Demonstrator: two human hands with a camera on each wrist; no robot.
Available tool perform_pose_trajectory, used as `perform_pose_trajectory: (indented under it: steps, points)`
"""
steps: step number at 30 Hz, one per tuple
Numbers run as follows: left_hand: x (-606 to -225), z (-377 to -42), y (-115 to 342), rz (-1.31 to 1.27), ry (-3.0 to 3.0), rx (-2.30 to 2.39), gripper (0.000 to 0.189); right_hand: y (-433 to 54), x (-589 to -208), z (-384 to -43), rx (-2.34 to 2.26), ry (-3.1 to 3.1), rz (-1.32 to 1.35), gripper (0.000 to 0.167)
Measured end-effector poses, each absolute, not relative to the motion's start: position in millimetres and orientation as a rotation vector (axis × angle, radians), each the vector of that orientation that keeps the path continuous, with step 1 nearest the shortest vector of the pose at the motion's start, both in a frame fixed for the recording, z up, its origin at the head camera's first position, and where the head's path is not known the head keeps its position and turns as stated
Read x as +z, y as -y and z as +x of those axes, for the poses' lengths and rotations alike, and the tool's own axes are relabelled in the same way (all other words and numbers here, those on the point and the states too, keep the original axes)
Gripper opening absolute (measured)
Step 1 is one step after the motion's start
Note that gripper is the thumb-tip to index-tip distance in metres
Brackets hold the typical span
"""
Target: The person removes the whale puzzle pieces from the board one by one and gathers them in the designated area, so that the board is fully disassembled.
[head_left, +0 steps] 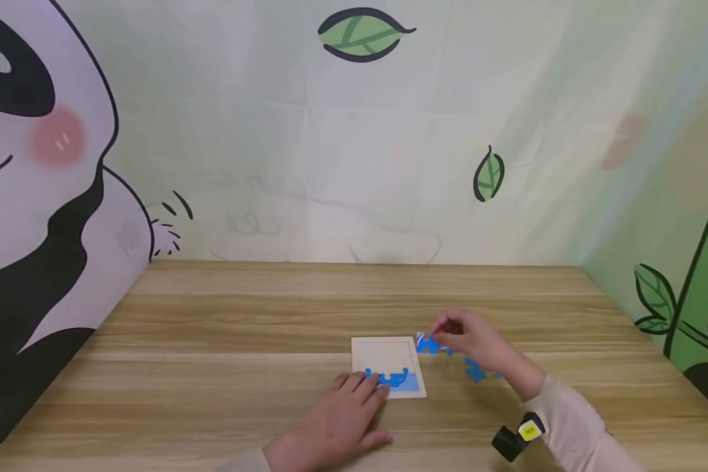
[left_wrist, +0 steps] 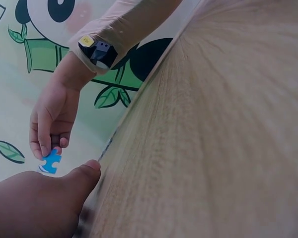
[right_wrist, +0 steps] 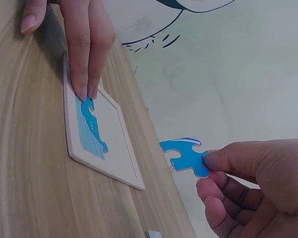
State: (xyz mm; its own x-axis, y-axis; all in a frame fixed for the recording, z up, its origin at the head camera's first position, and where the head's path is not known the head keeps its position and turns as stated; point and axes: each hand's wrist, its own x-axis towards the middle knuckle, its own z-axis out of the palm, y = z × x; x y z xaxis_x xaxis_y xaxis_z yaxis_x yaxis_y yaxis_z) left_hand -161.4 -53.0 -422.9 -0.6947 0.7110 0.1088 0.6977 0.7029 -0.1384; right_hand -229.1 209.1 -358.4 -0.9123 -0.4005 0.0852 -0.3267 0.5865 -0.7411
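A square wooden puzzle board point(head_left: 383, 352) with a raised rim lies on the table. Blue puzzle pieces point(head_left: 394, 379) line its near side. My left hand point(head_left: 339, 419) rests on that near edge, its extended fingertips touching the blue pieces, as the right wrist view point(right_wrist: 92, 126) also shows. To the right of the board, my right hand point(head_left: 478, 341) pinches a blue jigsaw piece point(right_wrist: 184, 154) with a white streak along one edge, between thumb and fingers. The held piece is raised above the table, beside the board's far right corner.
Loose blue puzzle pieces point(head_left: 474, 370) lie on the wood-grain table point(head_left: 212, 367) under and beside the right forearm, which partly hides them. A printed backdrop point(head_left: 259, 144) with a panda and leaves stands behind the table. The right wrist wears a small black camera point(head_left: 510, 442).
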Motion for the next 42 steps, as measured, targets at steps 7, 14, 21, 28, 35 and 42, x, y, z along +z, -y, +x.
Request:
perform_pose_trajectory:
  steps: [7, 14, 21, 28, 35, 42]
  points:
    - [-423.0, -160.2, 53.0, -1.139, 2.755, 0.134, 0.073, -219.3, -359.4, -226.4, -1.245, -2.674, -0.661, 0.01]
    - [-423.7, -159.8, 54.2, -1.127, 2.751, 0.142, 0.072, -229.4, -364.7, -227.0, -1.245, -2.643, -0.722, 0.008]
    - [-423.3, -159.3, 53.1, -1.126, 2.727, 0.147, 0.07, -237.9, -370.1, -226.8, -1.225, -2.594, -0.717, 0.009]
    - [-424.3, -160.1, 52.8, -1.137, 2.709, 0.137, 0.07, -240.1, -374.2, -228.7, -1.214, -2.573, -0.67, 0.01]
    - [-424.5, -160.1, 52.3, -1.136, 2.722, 0.142, 0.07, -241.6, -382.6, -234.4, -1.127, -2.623, -0.661, 0.006]
    - [-423.7, -160.3, 52.3, -1.132, 2.752, 0.133, 0.071, -240.3, -386.0, -235.3, -1.088, -2.649, -0.626, 0.006]
